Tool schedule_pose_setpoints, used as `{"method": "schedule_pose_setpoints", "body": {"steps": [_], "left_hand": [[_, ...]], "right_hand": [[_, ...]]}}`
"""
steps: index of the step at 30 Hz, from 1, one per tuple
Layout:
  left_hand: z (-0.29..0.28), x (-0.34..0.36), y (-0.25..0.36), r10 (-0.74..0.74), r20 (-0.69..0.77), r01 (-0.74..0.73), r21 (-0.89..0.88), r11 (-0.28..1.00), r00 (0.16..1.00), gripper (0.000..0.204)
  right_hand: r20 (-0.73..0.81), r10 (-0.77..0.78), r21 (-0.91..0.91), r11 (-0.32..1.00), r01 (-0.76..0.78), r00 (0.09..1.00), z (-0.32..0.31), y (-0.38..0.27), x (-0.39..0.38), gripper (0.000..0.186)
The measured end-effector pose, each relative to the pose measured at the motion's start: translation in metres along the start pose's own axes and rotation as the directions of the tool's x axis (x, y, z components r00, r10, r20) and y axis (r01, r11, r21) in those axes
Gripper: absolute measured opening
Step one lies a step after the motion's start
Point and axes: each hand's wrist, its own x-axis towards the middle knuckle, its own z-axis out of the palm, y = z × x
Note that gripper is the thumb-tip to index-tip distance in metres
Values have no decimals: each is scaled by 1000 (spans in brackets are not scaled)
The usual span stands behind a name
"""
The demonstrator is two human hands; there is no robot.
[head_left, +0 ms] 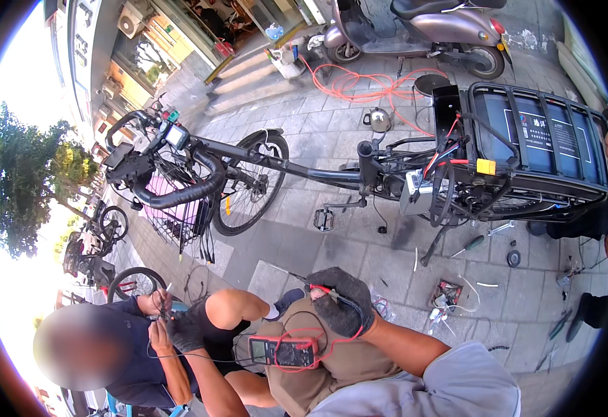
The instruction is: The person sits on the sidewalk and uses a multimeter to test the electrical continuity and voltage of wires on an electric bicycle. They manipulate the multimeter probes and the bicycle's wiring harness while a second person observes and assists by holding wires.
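My right hand [342,299], in a dark work glove, is closed around a red test probe [323,288], its thin tip directed up and left. A red multimeter [283,352] with a dark face rests on my lap, with red and black leads running from it. My left hand [184,331], also gloved, has its fingers drawn together beside the co-worker's two bare hands [158,333]. Thin dark wires show between these hands; what my left fingers grip is too small to make out. The co-worker's upper hand holds a thin white stick-like thing [170,286].
An electric bicycle [304,170] stands ahead, with a large blue battery [533,135] in its rear rack and exposed wires. A screwdriver [472,243], a wrench [502,228], a tape roll [513,258] and a parts box [447,293] lie on the paving. Behind are an orange hose [359,85] and a scooter [422,35].
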Motion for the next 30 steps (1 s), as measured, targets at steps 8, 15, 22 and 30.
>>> {"method": "schedule_pose_setpoints", "body": {"steps": [8,15,22,30], "left_hand": [[-13,6,4,9,15,-10,105,994,1000,16],[17,2,-7,-7,-18,8,15,1000,1000,12],[20,9,-4,-26,55,24,40,999,998,12],[48,1,-19,-70,98,67,29,997,993,12]], "right_hand": [[-18,-13,-16,1000,12,1000,0,2,-1,20],[-30,2,-35,999,-3,1000,-5,7,-4,19],[-25,26,-39,999,-27,999,-5,6,-4,19],[-36,54,-52,997,-56,998,-11,7,0,18]]}}
